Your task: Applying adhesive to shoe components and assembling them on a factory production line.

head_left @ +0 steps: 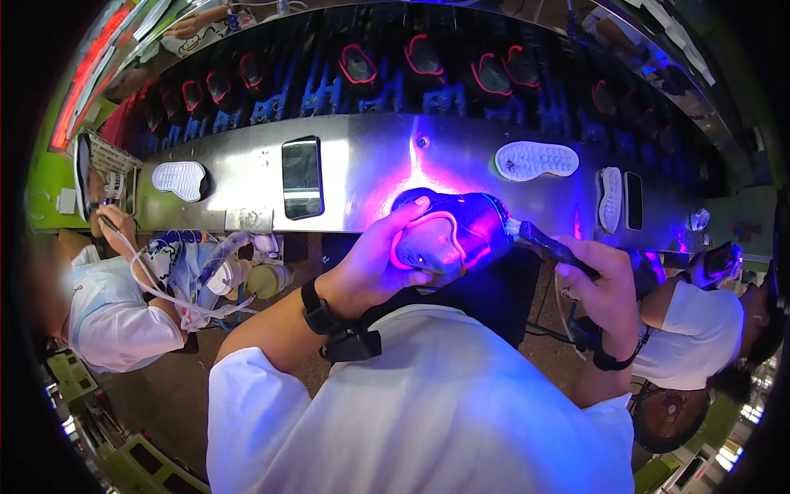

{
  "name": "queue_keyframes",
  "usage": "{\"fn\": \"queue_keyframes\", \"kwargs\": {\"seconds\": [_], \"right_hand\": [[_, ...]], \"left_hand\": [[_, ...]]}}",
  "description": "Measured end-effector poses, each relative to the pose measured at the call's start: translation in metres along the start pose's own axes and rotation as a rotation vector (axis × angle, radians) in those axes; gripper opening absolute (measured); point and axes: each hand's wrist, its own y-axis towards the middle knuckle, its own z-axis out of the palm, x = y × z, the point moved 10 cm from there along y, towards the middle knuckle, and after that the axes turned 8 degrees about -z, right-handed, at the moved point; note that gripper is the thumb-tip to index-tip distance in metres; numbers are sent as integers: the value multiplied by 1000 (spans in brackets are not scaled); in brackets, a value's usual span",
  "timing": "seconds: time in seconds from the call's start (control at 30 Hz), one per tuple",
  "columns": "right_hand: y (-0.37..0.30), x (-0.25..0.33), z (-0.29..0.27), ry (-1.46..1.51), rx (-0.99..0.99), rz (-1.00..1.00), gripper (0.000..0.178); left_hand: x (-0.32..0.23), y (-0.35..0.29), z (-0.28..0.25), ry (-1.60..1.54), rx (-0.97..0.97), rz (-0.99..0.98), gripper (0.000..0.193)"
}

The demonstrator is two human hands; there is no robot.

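My left hand [374, 265] is wrapped round a dark shoe upper [481, 224], its thumb over the top. A glowing pink line runs round the opening, where a greyish shoe last [434, 244] shows. In my right hand [605, 276] is a dark-handled brush [553, 244], gripped between thumb and fingers. The brush's pale tip meets the right end of the upper, near its lower edge. Violet light falls over the upper and both hands. The underside of the upper is hidden from view.
A metal bench [362, 177] runs across in front, bearing a phone [302, 177], a white sole [536, 160] and other soles. Behind it, several pink-edged shoe uppers [358, 63] stand on a dark rack. Co-workers sit at left [123, 317] and right [691, 329]; tubs [265, 281] stand at left.
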Motion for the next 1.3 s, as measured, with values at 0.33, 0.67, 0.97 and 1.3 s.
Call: {"fn": "queue_keyframes", "kwargs": {"seconds": [0.33,0.67,0.97,1.3], "right_hand": [[22,-38,-2,66,-15,-108,41],[-13,-43,37,27,-220,-198,42],[21,-64,41,32,-204,121,41],[6,-78,97,439,-93,194,47]], "left_hand": [[51,17,14,-725,112,-466,73],[78,10,30,-872,291,-552,76],[-15,15,26,129,137,39,51],[-238,-41,-72,722,-666,760,68]]}}
